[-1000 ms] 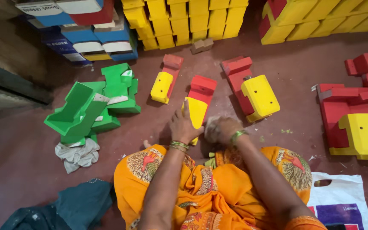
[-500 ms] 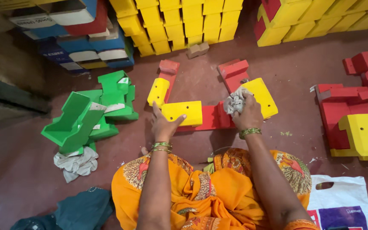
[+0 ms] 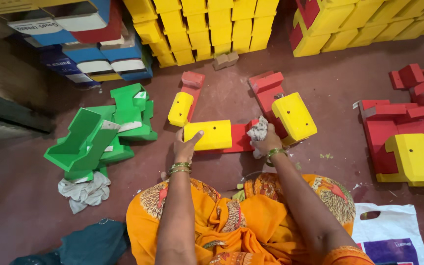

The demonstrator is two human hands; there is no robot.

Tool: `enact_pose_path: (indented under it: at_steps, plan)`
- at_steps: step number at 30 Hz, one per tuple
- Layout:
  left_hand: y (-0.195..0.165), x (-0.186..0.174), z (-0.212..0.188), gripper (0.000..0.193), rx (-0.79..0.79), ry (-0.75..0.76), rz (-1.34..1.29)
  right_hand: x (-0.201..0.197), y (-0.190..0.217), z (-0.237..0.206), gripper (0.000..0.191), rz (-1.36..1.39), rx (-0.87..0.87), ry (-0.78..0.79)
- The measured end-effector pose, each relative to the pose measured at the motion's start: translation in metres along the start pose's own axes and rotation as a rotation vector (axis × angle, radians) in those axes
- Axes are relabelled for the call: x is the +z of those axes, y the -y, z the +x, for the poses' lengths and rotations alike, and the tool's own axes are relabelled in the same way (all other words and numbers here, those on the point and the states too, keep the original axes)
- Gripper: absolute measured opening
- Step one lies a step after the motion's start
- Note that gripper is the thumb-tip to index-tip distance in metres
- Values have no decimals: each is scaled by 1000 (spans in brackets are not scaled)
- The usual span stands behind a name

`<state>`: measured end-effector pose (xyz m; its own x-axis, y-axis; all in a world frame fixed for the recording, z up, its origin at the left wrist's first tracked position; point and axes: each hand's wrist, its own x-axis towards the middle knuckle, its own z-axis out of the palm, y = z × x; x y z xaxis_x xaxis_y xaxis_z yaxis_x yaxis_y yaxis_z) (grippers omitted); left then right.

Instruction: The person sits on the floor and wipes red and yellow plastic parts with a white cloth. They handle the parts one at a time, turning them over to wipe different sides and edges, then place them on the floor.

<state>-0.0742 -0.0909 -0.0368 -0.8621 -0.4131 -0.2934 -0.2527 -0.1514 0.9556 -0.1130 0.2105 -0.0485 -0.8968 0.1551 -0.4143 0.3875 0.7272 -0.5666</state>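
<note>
A yellow and red block-shaped piece (image 3: 211,135) lies flat on the dark red floor in front of me. My left hand (image 3: 185,145) grips its near left edge, thumb on the yellow top. My right hand (image 3: 267,142) is closed on a crumpled grey-white cloth (image 3: 258,131) and presses it against the red end of the piece. Another yellow and red piece (image 3: 293,117) stands just right of my right hand, and a third one (image 3: 181,108) lies just beyond my left hand. My orange patterned clothing fills the foreground.
Green pieces (image 3: 96,132) lie heaped at the left with a grey rag (image 3: 84,191) below them. Yellow pieces are stacked along the back (image 3: 207,27). Red and yellow pieces (image 3: 408,142) sit at the right. A white plastic bag (image 3: 393,235) lies at the lower right.
The piece stood upright in my left hand a second ago and now lies flat. My right hand with the cloth has moved onto its red end.
</note>
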Motion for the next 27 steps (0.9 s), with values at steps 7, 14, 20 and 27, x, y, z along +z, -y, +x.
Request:
enact_pose_path:
  at_steps: [7,14,20,27]
  plan:
    - [3,-5,1,43,-24,-245,-29,-9,9,-27,77,293,15,7]
    - [8,-4,-4,37,-83,-296,-290,-7,18,-29,57,278,-208,-144]
    - [3,-1,-20,75,-452,-92,-457,-4,8,-17,59,214,-280,-192]
    - [12,-1,-11,70,-274,4,-341,-44,5,-19,43,-148,-316,-250]
